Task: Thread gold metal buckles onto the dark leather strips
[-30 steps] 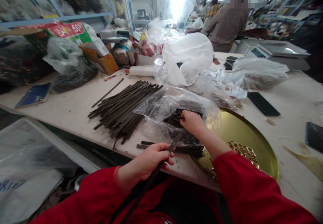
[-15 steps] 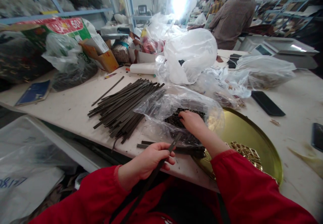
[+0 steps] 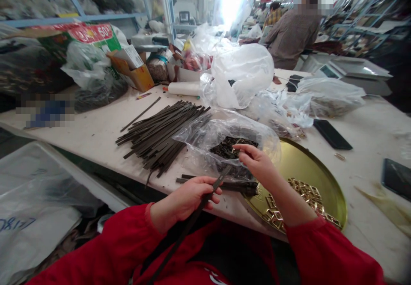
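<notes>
My left hand point(image 3: 195, 193) is closed around a long dark strap point(image 3: 183, 238), whose narrow tip points up and away past my fingers while the rest hangs toward my lap. My right hand point(image 3: 255, 158) pinches a small shiny metal piece point(image 3: 235, 148), its exact shape too small to make out. Just below those fingertips lies an opened clear plastic bag point(image 3: 199, 124) with many small dark pieces point(image 3: 222, 147) inside. At the table edge, a few dark straps point(image 3: 237, 185) lie between the bag and my left hand. Gold-coloured rectangular buckles point(image 3: 306, 193) rest on a round gold tray point(image 3: 297, 156) beside my right forearm.
A fanned pile of dark strips point(image 3: 163, 133) covers the table left of the bag. Behind stand a white plastic bag point(image 3: 244, 73) and a yellow carton point(image 3: 139, 77). A black flat object point(image 3: 332, 134) lies at right. Another person point(image 3: 295, 28) is at the far side.
My right hand has lifted out of the small dark pieces and drawn back slightly, with a shiny piece at its fingertips. The left hand keeps the strap in nearly the same place.
</notes>
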`<action>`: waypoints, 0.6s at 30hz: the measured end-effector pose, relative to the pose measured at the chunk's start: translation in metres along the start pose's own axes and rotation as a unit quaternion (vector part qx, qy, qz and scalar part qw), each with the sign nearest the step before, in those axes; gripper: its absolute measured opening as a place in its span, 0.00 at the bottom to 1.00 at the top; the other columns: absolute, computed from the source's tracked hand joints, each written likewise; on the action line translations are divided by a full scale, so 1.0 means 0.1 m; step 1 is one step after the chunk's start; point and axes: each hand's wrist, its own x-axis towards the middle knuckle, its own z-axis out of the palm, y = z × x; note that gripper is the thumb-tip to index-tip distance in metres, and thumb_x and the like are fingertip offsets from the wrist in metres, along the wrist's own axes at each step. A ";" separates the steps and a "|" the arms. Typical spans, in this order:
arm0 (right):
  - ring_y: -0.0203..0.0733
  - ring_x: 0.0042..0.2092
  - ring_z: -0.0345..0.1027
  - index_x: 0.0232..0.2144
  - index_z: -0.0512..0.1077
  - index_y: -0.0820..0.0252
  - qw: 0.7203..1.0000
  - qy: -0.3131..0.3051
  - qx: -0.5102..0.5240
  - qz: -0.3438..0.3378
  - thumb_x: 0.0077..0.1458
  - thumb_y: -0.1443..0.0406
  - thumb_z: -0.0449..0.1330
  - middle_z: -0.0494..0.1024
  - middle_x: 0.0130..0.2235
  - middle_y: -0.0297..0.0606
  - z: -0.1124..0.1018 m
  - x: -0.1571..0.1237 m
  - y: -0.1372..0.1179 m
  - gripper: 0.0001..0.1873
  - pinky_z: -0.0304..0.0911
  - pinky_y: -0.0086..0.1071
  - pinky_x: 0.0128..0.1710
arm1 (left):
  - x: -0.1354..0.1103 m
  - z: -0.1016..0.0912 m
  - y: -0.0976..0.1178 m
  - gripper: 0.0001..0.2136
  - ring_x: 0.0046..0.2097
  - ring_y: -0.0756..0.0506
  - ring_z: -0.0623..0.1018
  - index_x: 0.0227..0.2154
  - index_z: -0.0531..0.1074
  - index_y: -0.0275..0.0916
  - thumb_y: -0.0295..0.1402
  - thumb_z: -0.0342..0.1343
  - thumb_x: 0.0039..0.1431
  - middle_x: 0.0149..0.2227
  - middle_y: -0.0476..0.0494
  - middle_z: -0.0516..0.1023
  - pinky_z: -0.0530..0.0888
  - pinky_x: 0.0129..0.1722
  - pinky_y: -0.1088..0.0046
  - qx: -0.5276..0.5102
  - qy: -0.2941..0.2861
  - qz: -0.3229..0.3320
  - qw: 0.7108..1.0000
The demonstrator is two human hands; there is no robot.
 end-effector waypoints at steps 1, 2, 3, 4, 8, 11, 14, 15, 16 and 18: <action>0.33 0.28 0.60 0.43 0.69 0.59 0.997 -0.012 0.064 0.028 0.53 0.60 0.52 0.67 0.26 0.31 -0.02 -0.12 -0.02 0.16 0.57 0.29 0.32 | -0.03 0.01 0.00 0.12 0.26 0.53 0.71 0.36 0.70 0.31 0.22 0.48 0.47 0.33 0.43 0.72 0.66 0.21 0.80 0.001 -0.006 0.004 1.000; 0.32 0.28 0.60 0.43 0.69 0.58 0.991 -0.022 0.122 0.055 0.52 0.58 0.54 0.67 0.26 0.31 -0.03 -0.24 -0.03 0.16 0.58 0.28 0.31 | -0.06 0.03 0.00 0.13 0.27 0.52 0.71 0.36 0.70 0.31 0.22 0.48 0.47 0.33 0.42 0.72 0.67 0.22 0.80 0.002 -0.011 0.007 1.000; 0.32 0.29 0.60 0.42 0.69 0.58 0.982 -0.027 0.172 0.079 0.51 0.57 0.55 0.67 0.26 0.30 -0.03 -0.35 -0.03 0.17 0.58 0.27 0.31 | -0.09 0.04 -0.01 0.14 0.27 0.52 0.72 0.37 0.70 0.31 0.21 0.48 0.46 0.33 0.42 0.72 0.67 0.22 0.80 0.004 -0.017 0.009 1.000; 0.31 0.29 0.61 0.41 0.69 0.57 0.971 -0.028 0.213 0.101 0.50 0.56 0.57 0.68 0.26 0.30 -0.03 -0.45 -0.03 0.17 0.58 0.27 0.32 | -0.11 0.05 -0.02 0.15 0.28 0.52 0.72 0.37 0.70 0.31 0.21 0.47 0.45 0.33 0.42 0.72 0.67 0.22 0.80 0.007 -0.024 0.012 1.000; 0.30 0.29 0.64 0.37 0.70 0.57 0.932 -0.009 0.322 0.166 0.42 0.56 0.65 0.71 0.28 0.30 0.02 -0.75 0.00 0.19 0.61 0.26 0.33 | -0.19 0.09 -0.07 0.17 0.22 0.57 0.65 0.42 0.68 0.31 0.22 0.47 0.47 0.32 0.45 0.70 0.59 0.17 0.83 0.036 -0.043 0.039 0.998; 0.30 0.29 0.66 0.35 0.71 0.56 0.903 0.012 0.383 0.197 0.36 0.57 0.68 0.72 0.29 0.30 0.09 -0.86 -0.01 0.21 0.62 0.28 0.35 | -0.23 0.10 -0.10 0.16 0.18 0.59 0.55 0.46 0.66 0.34 0.30 0.51 0.53 0.25 0.53 0.62 0.50 0.15 0.83 0.099 -0.050 0.075 0.991; 0.32 0.30 0.67 0.36 0.71 0.56 0.893 0.017 0.401 0.204 0.34 0.58 0.69 0.73 0.28 0.30 0.14 -0.92 -0.07 0.23 0.62 0.28 0.36 | -0.27 0.11 -0.11 0.16 0.17 0.59 0.50 0.45 0.66 0.33 0.37 0.51 0.56 0.21 0.57 0.54 0.46 0.15 0.82 0.136 -0.053 0.062 0.987; 0.32 0.30 0.67 0.37 0.71 0.56 0.894 0.015 0.399 0.202 0.34 0.58 0.69 0.73 0.28 0.30 0.16 -0.93 -0.09 0.24 0.62 0.29 0.35 | -0.28 0.11 -0.10 0.16 0.17 0.59 0.49 0.44 0.66 0.33 0.38 0.50 0.57 0.20 0.57 0.55 0.45 0.15 0.82 0.127 -0.064 0.042 0.989; 0.33 0.30 0.67 0.38 0.71 0.57 0.896 0.010 0.395 0.200 0.34 0.58 0.69 0.74 0.28 0.31 0.17 -0.94 -0.10 0.25 0.62 0.29 0.35 | -0.28 0.10 -0.10 0.16 0.16 0.59 0.49 0.43 0.66 0.32 0.38 0.48 0.57 0.20 0.56 0.56 0.45 0.15 0.81 0.109 -0.082 0.020 0.990; 0.33 0.31 0.67 0.39 0.71 0.58 0.898 0.002 0.391 0.200 0.35 0.59 0.69 0.74 0.28 0.32 0.19 -0.96 -0.11 0.25 0.62 0.30 0.36 | -0.29 0.08 -0.09 0.15 0.16 0.59 0.50 0.42 0.66 0.31 0.38 0.47 0.58 0.20 0.55 0.58 0.46 0.15 0.81 0.078 -0.122 -0.013 0.989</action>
